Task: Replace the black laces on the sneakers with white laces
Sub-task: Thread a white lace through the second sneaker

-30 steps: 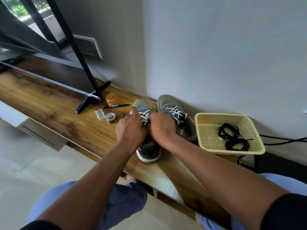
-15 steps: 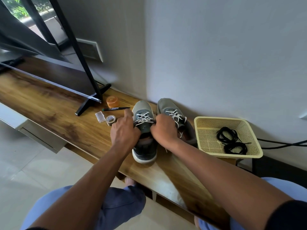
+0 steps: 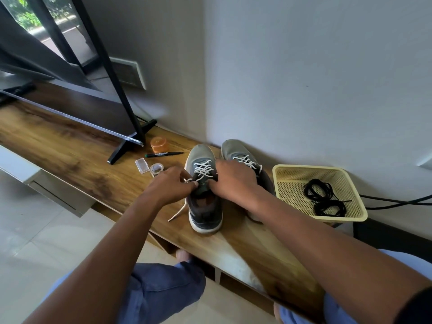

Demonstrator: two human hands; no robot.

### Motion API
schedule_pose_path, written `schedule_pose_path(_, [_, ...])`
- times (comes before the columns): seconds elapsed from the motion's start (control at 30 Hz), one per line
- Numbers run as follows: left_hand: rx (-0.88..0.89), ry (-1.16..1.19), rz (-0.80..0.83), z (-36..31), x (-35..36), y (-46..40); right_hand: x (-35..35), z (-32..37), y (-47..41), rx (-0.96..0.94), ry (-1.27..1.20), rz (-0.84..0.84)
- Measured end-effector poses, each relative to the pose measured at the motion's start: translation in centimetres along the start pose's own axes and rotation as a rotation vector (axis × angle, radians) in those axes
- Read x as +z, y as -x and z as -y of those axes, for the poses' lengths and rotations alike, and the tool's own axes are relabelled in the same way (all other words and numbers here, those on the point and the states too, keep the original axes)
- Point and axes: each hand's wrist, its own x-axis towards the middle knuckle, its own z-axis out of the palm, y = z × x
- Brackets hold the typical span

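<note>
Two grey sneakers stand side by side on the wooden shelf [image 3: 70, 150], toes to the wall. The left sneaker [image 3: 203, 206] carries a white lace [image 3: 203, 169] crossed through its eyelets. My left hand [image 3: 171, 183] pinches one end of that lace at the top eyelets, and the loose tail [image 3: 178, 210] hangs down onto the shelf. My right hand [image 3: 233, 181] grips the shoe's right top edge, where I cannot see the other lace end. The right sneaker [image 3: 236, 148] also has white lacing. Two coiled black laces [image 3: 323, 199] lie in the yellow basket [image 3: 289, 169].
Left of the shoes lie a black marker [image 3: 163, 154], an orange lid [image 3: 159, 144], a small clear box [image 3: 142, 165] and a tape roll [image 3: 156, 168]. A TV stand foot [image 3: 131, 143] and screen stand further left. Black cables [image 3: 395, 202] run behind the basket. The wall is close behind.
My hands have slid back from the middle of the lacing to the top eyelets of the left sneaker. The white lace tail now shows hanging at the shoe's left side.
</note>
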Motion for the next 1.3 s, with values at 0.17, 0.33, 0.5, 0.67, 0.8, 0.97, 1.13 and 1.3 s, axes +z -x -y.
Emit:
schedule_pose_path(0.17, [-0.004, 0.002, 0.077, 0.1, -0.2, 0.4, -0.7, -0.5, -0.1, 0.034, -0.025, 0.065])
schedule_pose_path(0.33, [-0.013, -0.086, 0.034, -0.6, -1.1, 1.3, -0.8, -0.9, 0.2, 0.088, -0.108, 0.072])
schedule_pose_path(0.5, [-0.036, -0.037, 0.004, -0.8, -1.4, 1.6, -1.0, -0.5, 0.9, 0.089, -0.126, 0.104])
schedule_pose_path(0.67, [0.043, 0.287, -0.019, 0.5, -3.5, 1.6, -3.2, -0.9, 0.4, 0.088, -0.163, 0.153])
schedule_pose_path(0.8, [0.134, 0.287, -0.218, -0.8, -4.5, 2.0, -4.9, -0.8, 0.3, 0.11, -0.251, 0.087])
schedule_pose_path(0.97, [0.209, 0.035, -0.523, -2.9, -5.5, 3.3, -6.2, -0.8, 0.0, 0.13, -0.44, -0.025])
schedule_pose_path(1.13, [0.252, 0.158, -0.653, -4.0, -6.0, 3.5, -6.6, -0.4, 0.4, 0.15, -0.908, -0.073])
schedule_pose_path(1.3, [0.242, 0.559, -0.488, -5.0, -5.7, 3.1, -6.4, 0.3, 0.2, 0.133, -1.21, -0.081])
